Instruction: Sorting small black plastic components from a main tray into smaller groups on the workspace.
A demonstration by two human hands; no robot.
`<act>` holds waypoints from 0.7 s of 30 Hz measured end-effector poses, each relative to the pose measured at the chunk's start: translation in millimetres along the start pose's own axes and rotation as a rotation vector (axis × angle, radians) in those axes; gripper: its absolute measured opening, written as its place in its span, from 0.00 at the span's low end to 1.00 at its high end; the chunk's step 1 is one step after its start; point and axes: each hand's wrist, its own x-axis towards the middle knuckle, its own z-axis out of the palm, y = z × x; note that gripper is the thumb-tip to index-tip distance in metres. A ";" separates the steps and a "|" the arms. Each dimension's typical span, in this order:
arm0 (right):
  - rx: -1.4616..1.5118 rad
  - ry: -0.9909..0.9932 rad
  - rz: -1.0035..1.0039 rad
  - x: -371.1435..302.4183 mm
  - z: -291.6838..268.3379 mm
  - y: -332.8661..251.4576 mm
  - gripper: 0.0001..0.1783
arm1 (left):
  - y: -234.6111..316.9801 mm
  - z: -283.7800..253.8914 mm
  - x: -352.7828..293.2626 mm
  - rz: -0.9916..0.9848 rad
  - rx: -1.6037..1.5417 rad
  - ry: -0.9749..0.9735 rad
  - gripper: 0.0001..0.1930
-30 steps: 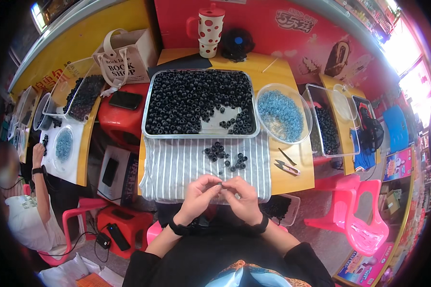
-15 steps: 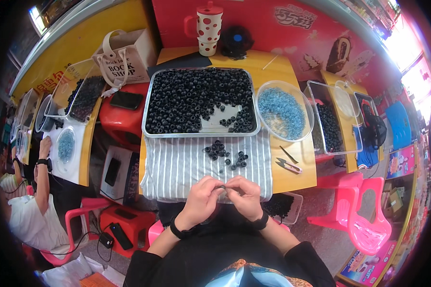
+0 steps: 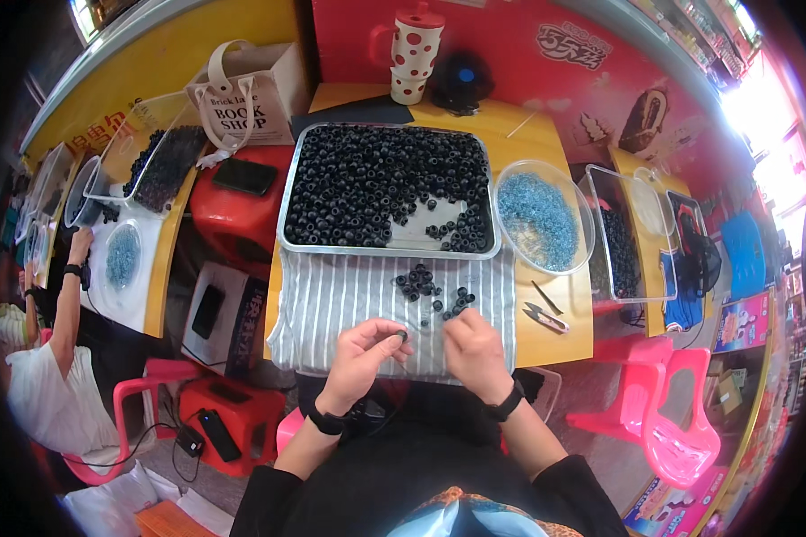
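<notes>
My left hand (image 3: 367, 349) pinches a small black ring (image 3: 401, 336) between thumb and fingertips over the near edge of a striped cloth (image 3: 331, 300). My right hand (image 3: 475, 352) sits close beside it with fingers curled; whether it holds anything is hidden. A small heap of loose black rings (image 3: 432, 290) lies on the cloth just beyond both hands. Behind it stands a metal tray (image 3: 287, 224) filled with many black rings.
A clear bowl of blue bits (image 3: 537, 215) sits right of the tray, with snips (image 3: 544, 316) below it. A clear box of dark rings (image 3: 622, 242) is further right. Red stools (image 3: 237, 206) and pink chairs (image 3: 672, 430) flank the table. Another person (image 3: 49, 358) works at the left table.
My hands have drawn slightly apart, and the left one now shows a black ring at its fingertips. The person at the left has shifted an arm.
</notes>
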 end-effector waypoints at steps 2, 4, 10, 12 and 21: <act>-0.018 0.030 -0.049 12.6 -5.8 -4.9 0.09 | -1.7 -3.9 2.3 -0.035 -0.142 -0.016 0.08; -0.074 0.016 -0.096 27.3 -7.4 -6.4 0.10 | -2.1 -6.6 3.6 -0.071 -0.242 -0.033 0.09; -0.237 -0.191 -0.180 48.2 -1.1 -2.7 0.09 | -9.2 -11.9 4.2 -0.113 -0.311 -0.036 0.10; -0.247 -0.193 -0.207 50.8 1.1 -2.3 0.07 | -9.7 -11.6 4.4 -0.126 -0.299 -0.030 0.10; 0.747 -0.055 0.176 17.1 -13.2 -7.6 0.04 | -14.8 -4.7 2.6 -0.154 -0.404 -0.065 0.10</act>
